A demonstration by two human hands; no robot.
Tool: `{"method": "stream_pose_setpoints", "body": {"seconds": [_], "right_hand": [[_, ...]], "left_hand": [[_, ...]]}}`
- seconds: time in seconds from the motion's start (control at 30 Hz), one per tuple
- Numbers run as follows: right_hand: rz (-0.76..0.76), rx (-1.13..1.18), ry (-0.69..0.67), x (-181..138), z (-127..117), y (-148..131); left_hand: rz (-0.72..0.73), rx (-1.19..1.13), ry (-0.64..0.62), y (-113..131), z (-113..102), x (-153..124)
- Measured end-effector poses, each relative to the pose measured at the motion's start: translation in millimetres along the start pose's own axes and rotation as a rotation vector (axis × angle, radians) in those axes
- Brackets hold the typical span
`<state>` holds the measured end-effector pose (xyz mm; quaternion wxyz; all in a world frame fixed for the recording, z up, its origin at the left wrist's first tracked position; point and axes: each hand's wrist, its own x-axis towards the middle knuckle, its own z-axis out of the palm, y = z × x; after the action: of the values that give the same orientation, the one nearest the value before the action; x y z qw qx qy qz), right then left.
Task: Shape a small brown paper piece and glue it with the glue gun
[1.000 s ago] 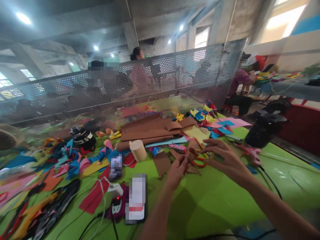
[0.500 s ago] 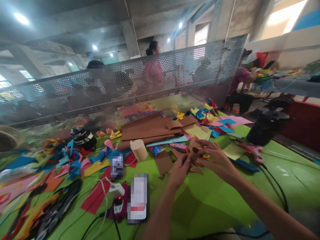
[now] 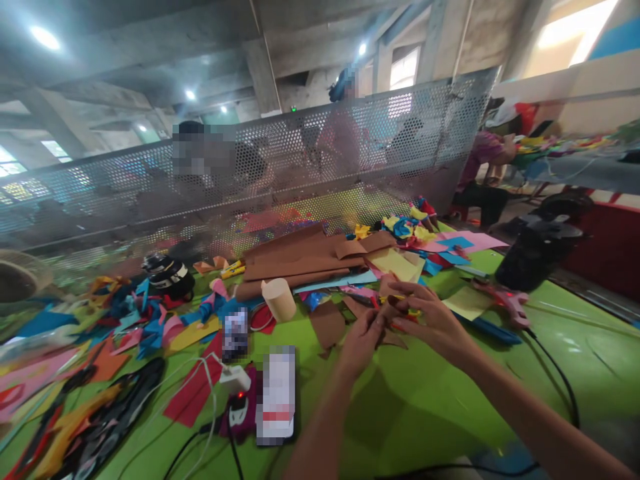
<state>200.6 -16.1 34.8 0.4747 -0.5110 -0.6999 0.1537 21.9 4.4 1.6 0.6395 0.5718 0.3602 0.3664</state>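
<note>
A small piece of brown paper or felt [image 3: 389, 308], curled into a roll, is between my two hands above the green table. My left hand [image 3: 362, 339] pinches its near left end, thumb on top. My right hand [image 3: 431, 319] has its fingers bent around the far right side, thumb and fingertips at the piece. Part of the roll is hidden behind the fingers. Flat brown scraps [image 3: 327, 325] lie on the table just left of and under my hands.
A cream cylinder [image 3: 279, 300] stands left of my hands, near a phone [image 3: 277, 397] and a power strip [image 3: 239, 410] with cables. A pink glue gun [image 3: 505, 303] lies at right by a black bottle [image 3: 537, 250]. A perforated metal screen [image 3: 225, 180] runs behind; people sit beyond.
My hands stay nearly in place on the brown piece, with only slight finger movement. Beyond the screen, a person has moved to the right.
</note>
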Motion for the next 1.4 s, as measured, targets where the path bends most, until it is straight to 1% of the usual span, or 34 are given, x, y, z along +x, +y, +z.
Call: {"method": "stream_pose_setpoints", "body": {"seconds": [0.17, 0.3, 0.4, 0.6, 0.87, 1.07, 1.13, 1.23, 1.3, 1.4], "right_hand": [[-0.039, -0.035, 0.001, -1, 3, 1], [-0.082, -0.049, 0.020, -1, 7, 3], [-0.084, -0.045, 0.014, 0, 7, 4], [-0.003, 0.015, 0.004, -3, 1, 6], [0.059, 0.075, 0.107, -5, -4, 13], [0.117, 0.134, 0.103, -3, -6, 11], [0.142, 0.185, 0.102, -2, -4, 10], [0.196, 0.323, 0.106, 2, -2, 7], [0.240, 0.397, 0.147, 7, -2, 6], [0.284, 0.427, 0.213, 18, -7, 5]], "left_hand": [[0.007, 0.016, 0.029, 1, 1, 0], [0.006, 0.017, 0.022, 2, 1, -1], [0.027, 0.035, 0.026, 3, 0, -1], [0.051, 0.060, 0.047, 7, 0, -2], [0.042, 0.059, 0.050, 2, -1, 0], [0.026, 0.069, 0.023, 3, 0, 0], [0.022, 0.061, 0.032, 5, 0, 0], [0.012, 0.059, 0.059, 4, -1, 1], [0.004, 0.045, 0.074, 1, -2, 2], [0.015, -0.005, 0.087, -3, -4, 4]]}}
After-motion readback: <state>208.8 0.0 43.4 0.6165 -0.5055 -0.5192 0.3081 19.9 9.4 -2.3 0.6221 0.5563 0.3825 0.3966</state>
